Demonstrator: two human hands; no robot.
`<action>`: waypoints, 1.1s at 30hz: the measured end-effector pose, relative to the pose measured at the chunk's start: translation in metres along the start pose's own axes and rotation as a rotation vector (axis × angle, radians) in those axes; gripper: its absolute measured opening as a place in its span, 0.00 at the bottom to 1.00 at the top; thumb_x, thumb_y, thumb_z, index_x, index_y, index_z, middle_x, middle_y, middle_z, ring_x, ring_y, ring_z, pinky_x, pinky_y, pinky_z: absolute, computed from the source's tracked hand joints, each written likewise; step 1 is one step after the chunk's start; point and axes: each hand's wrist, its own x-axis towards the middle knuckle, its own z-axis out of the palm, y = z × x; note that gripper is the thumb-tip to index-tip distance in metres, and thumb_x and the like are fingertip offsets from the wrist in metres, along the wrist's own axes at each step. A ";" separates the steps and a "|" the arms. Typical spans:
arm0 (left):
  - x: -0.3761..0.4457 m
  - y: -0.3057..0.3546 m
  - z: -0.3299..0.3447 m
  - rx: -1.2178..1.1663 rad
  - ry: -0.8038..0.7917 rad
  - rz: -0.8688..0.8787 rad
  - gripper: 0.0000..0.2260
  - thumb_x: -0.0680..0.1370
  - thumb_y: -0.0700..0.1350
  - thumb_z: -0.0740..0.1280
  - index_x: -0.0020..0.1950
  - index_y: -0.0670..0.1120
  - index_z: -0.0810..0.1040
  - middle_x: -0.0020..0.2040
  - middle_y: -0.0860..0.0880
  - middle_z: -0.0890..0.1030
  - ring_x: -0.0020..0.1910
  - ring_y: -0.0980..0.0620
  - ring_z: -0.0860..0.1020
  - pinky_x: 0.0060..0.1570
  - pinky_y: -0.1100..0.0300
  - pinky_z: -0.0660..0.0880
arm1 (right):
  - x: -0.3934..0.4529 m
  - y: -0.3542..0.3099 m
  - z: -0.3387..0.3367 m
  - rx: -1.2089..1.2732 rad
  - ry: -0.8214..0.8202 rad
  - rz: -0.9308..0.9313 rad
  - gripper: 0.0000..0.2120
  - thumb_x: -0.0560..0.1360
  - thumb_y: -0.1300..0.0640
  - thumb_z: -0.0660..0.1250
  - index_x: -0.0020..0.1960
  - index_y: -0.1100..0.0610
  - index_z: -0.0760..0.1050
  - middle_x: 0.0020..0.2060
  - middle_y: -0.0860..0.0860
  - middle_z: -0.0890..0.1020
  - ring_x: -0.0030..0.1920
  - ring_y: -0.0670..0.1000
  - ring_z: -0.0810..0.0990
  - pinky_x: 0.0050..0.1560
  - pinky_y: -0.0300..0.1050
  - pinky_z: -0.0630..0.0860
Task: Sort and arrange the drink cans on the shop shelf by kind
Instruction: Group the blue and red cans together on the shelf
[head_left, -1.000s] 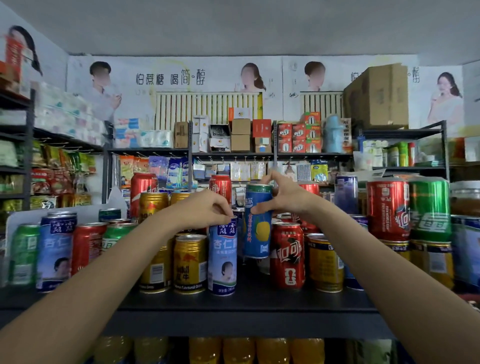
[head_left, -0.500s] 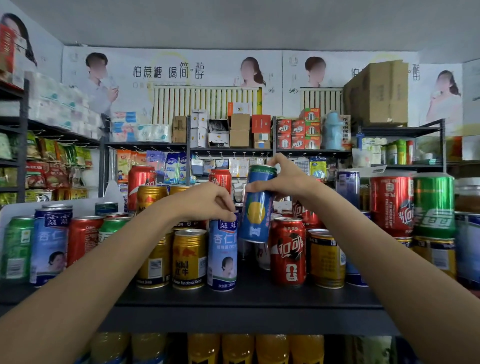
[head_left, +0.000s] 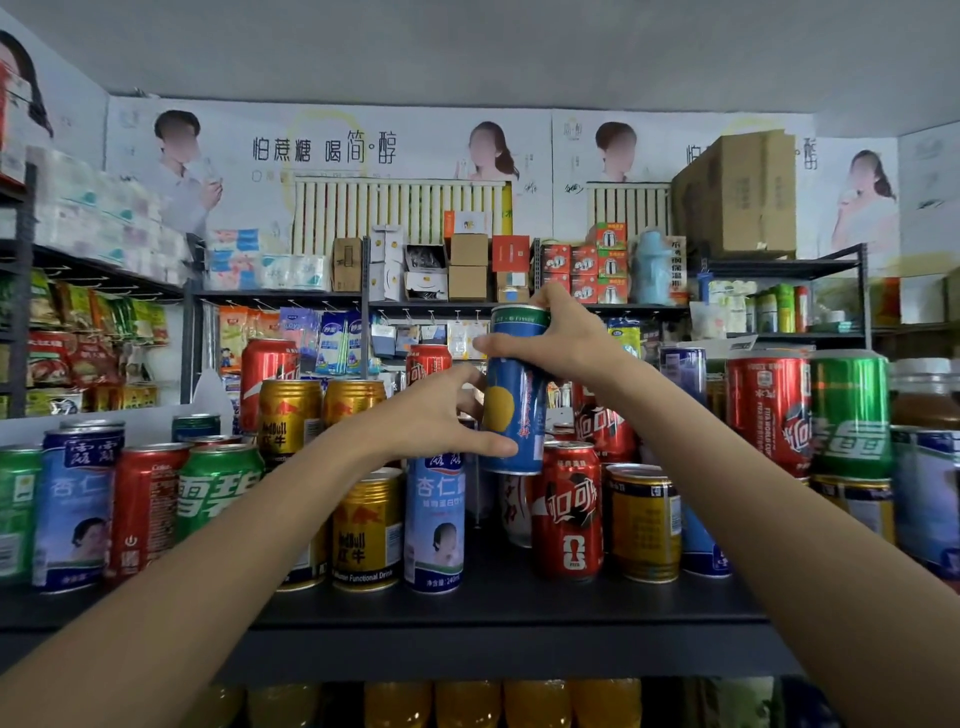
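Observation:
A tall blue can (head_left: 514, 405) with a yellow circle and green top hangs tilted above the shelf (head_left: 467, 618). My right hand (head_left: 561, 338) grips its upper part. My left hand (head_left: 441, 415) closes on its lower part, thumb across the front. Below stand a pale blue almond-milk can (head_left: 435, 525), a red cola can (head_left: 570, 512), gold energy-drink cans (head_left: 367, 530) and a yellow can (head_left: 644, 522). Red, green and pale blue cans (head_left: 140, 509) crowd the left.
Stacked red (head_left: 768, 410) and green (head_left: 851, 415) cans rise at the right, with more cans behind the front row. The shelf's front strip lies bare. Orange bottles (head_left: 467, 704) fill the shelf below. Racks of boxes and snacks stand farther back.
My right hand has lifted the blue can up off the shelf and tilted it. My left hand has opened from a fist and taken hold of the can's lower part.

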 end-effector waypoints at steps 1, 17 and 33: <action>0.000 -0.002 -0.001 -0.023 0.001 0.006 0.29 0.69 0.47 0.74 0.66 0.46 0.65 0.56 0.51 0.78 0.58 0.54 0.75 0.59 0.56 0.72 | 0.000 -0.001 -0.002 0.039 -0.023 -0.011 0.30 0.64 0.40 0.74 0.55 0.55 0.64 0.51 0.52 0.76 0.48 0.53 0.77 0.44 0.47 0.75; -0.003 -0.030 -0.022 0.208 -0.042 0.000 0.12 0.70 0.48 0.72 0.52 0.53 0.76 0.56 0.58 0.76 0.57 0.60 0.72 0.50 0.71 0.67 | 0.016 0.017 -0.005 0.039 -0.477 0.071 0.09 0.72 0.62 0.68 0.47 0.56 0.69 0.46 0.56 0.79 0.43 0.50 0.76 0.39 0.41 0.74; 0.003 -0.038 -0.021 0.246 -0.051 0.050 0.08 0.72 0.46 0.71 0.46 0.55 0.74 0.58 0.56 0.75 0.57 0.59 0.72 0.54 0.64 0.68 | 0.018 0.039 0.008 -0.320 -0.482 -0.013 0.18 0.72 0.47 0.69 0.53 0.60 0.75 0.51 0.50 0.77 0.50 0.50 0.77 0.51 0.43 0.77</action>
